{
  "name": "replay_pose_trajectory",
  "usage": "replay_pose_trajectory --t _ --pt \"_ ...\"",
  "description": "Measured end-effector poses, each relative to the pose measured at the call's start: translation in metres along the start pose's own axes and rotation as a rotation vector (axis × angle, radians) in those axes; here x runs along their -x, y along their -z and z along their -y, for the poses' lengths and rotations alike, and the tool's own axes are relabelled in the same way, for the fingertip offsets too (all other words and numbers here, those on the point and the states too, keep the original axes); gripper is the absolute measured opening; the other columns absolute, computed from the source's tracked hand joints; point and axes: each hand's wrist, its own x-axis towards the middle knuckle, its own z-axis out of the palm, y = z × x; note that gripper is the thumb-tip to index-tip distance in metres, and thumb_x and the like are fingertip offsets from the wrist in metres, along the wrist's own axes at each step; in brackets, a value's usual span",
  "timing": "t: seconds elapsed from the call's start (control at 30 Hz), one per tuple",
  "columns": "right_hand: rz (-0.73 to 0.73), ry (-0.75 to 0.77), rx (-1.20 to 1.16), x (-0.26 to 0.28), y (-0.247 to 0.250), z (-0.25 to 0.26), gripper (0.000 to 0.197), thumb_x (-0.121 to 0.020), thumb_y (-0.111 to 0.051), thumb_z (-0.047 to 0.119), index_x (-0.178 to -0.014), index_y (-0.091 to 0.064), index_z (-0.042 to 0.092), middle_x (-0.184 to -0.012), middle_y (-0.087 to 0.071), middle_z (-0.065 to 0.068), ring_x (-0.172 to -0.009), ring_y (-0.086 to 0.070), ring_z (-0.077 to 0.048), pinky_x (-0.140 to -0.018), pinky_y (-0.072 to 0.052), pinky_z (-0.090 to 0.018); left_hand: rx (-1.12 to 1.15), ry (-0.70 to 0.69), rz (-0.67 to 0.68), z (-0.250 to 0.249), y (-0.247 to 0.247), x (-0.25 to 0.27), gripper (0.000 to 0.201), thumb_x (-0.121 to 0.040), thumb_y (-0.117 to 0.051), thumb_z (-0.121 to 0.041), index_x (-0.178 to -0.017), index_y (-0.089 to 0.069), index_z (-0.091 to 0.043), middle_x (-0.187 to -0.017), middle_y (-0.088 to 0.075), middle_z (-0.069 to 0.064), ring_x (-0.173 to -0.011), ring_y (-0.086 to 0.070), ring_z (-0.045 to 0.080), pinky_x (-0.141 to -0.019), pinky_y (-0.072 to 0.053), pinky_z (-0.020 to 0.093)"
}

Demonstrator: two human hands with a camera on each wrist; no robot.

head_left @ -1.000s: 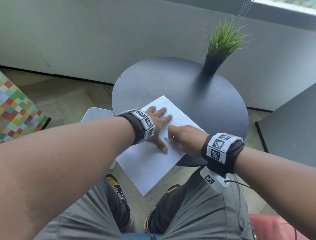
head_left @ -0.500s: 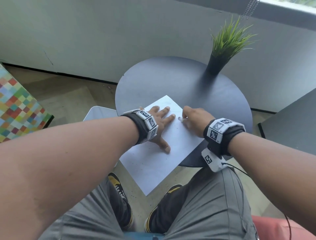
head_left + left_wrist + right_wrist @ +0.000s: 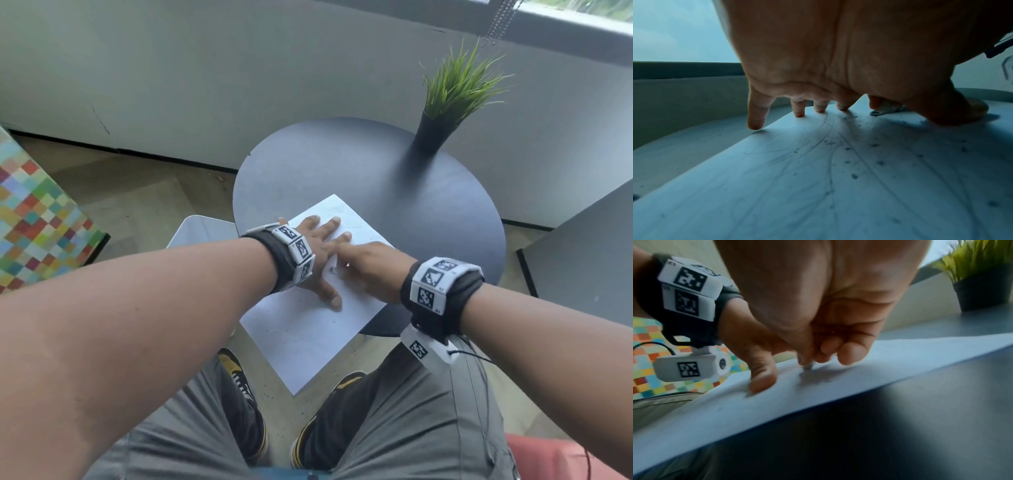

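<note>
A white sheet of paper [image 3: 301, 342] with faint pencil marks lies on the round dark table [image 3: 394, 192], its near half hanging over the front edge. My left hand [image 3: 318, 253] presses flat on the paper with the fingers [image 3: 797, 110] spread. My right hand [image 3: 370, 270] sits just right of it, fingers curled, pinching a small whitish eraser [image 3: 808, 366] whose tip touches the paper [image 3: 818, 394]. The eraser [image 3: 885, 109] also shows past the left palm, with dark crumbs scattered over the sheet [image 3: 838, 178].
A green grass plant in a black pot [image 3: 431, 133] stands at the table's far right. A white stool [image 3: 198, 233] is left of the table, a checkered cushion [image 3: 37, 219] further left, a second dark tabletop [image 3: 582, 253] at right, and the wall close behind.
My right hand went from the paper's near side out to its far right edge, then back in beside the left hand. The left hand stays pressed on the sheet.
</note>
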Motion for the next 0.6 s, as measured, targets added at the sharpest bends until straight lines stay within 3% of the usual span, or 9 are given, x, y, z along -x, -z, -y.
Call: replay_pose_trajectory --t 0.03,0.13,0.17,0.3,0.33,0.47,0.53,0.6 --pt "-0.016 -0.069 -0.011 -0.003 0.004 -0.008 0.021 -0.094 -0.047 0.026 -0.114 -0.050 0.019 -0.098 -0.057 0.002 -0.081 -0.048 -0.023 -0.071 -0.041 -0.032 -0.006 0.001 -0.001 0.000 0.000 -0.001 0.136 -0.053 -0.057 -0.096 -0.156 0.012 -0.040 -0.165 0.020 -0.009 -0.153 0.010 0.027 -0.110 -0.019 0.072" --pt "-0.130 -0.353 -0.026 -0.012 0.012 -0.031 0.019 -0.095 -0.045 0.033 -0.103 -0.047 0.016 -0.099 -0.061 -0.013 -0.082 -0.056 -0.032 -0.072 -0.050 -0.036 -0.024 0.010 -0.002 0.000 -0.001 -0.002 0.137 -0.051 -0.055 -0.097 -0.155 0.015 -0.040 -0.165 0.021 -0.009 -0.152 0.010 0.027 -0.109 -0.020 0.072" --pt "-0.127 -0.334 -0.006 -0.009 0.009 -0.025 0.018 -0.094 -0.045 0.031 -0.103 -0.046 0.015 -0.100 -0.061 -0.014 -0.083 -0.056 -0.032 -0.071 -0.049 -0.036 -0.026 0.012 0.002 0.000 -0.001 -0.002 0.137 -0.051 -0.055 -0.097 -0.155 0.014 -0.040 -0.165 0.021 -0.009 -0.152 0.010 0.028 -0.109 -0.020 0.073" --pt "0.061 0.004 0.027 0.010 -0.002 0.003 0.019 -0.092 -0.049 0.020 -0.110 -0.048 0.013 -0.103 -0.059 -0.009 -0.084 -0.047 -0.025 -0.070 -0.037 -0.032 -0.020 0.009 0.002 0.000 -0.001 -0.002 0.138 -0.050 -0.055 -0.098 -0.155 0.013 -0.040 -0.165 0.020 -0.010 -0.153 0.009 0.027 -0.109 -0.019 0.073" --pt "0.052 -0.007 0.017 0.010 0.002 -0.001 0.019 -0.093 -0.049 0.024 -0.109 -0.050 0.014 -0.102 -0.059 -0.008 -0.084 -0.048 -0.024 -0.070 -0.039 -0.032 -0.025 0.010 0.003 0.000 0.000 -0.001 0.138 -0.050 -0.055 -0.098 -0.155 0.014 -0.040 -0.165 0.020 -0.010 -0.153 0.009 0.027 -0.110 -0.020 0.072" --pt "-0.112 -0.345 -0.013 0.002 0.008 -0.026 0.022 -0.095 -0.044 0.040 -0.099 -0.045 0.018 -0.095 -0.058 -0.009 -0.085 -0.058 -0.033 -0.072 -0.049 -0.036 -0.033 0.018 0.013 -0.001 0.001 -0.001 0.138 -0.051 -0.055 -0.098 -0.155 0.016 -0.040 -0.165 0.022 -0.010 -0.152 0.010 0.027 -0.110 -0.020 0.071" --pt "-0.072 -0.246 0.037 0.005 0.001 -0.005 0.018 -0.094 -0.045 0.027 -0.107 -0.043 0.014 -0.096 -0.056 -0.011 -0.090 -0.057 -0.033 -0.069 -0.041 -0.033 -0.036 0.018 0.012 -0.001 0.001 0.000 0.138 -0.051 -0.054 -0.098 -0.155 0.016 -0.040 -0.165 0.022 -0.010 -0.153 0.010 0.026 -0.110 -0.020 0.070" --pt "0.064 -0.023 0.044 0.015 -0.004 0.015 0.026 -0.088 -0.050 0.013 -0.114 -0.046 0.010 -0.101 -0.058 -0.012 -0.089 -0.053 -0.030 -0.070 -0.037 -0.033 -0.035 0.010 0.010 -0.001 0.001 0.001 0.138 -0.051 -0.053 -0.099 -0.155 0.015 -0.039 -0.165 0.021 -0.010 -0.153 0.010 0.026 -0.111 -0.020 0.070"
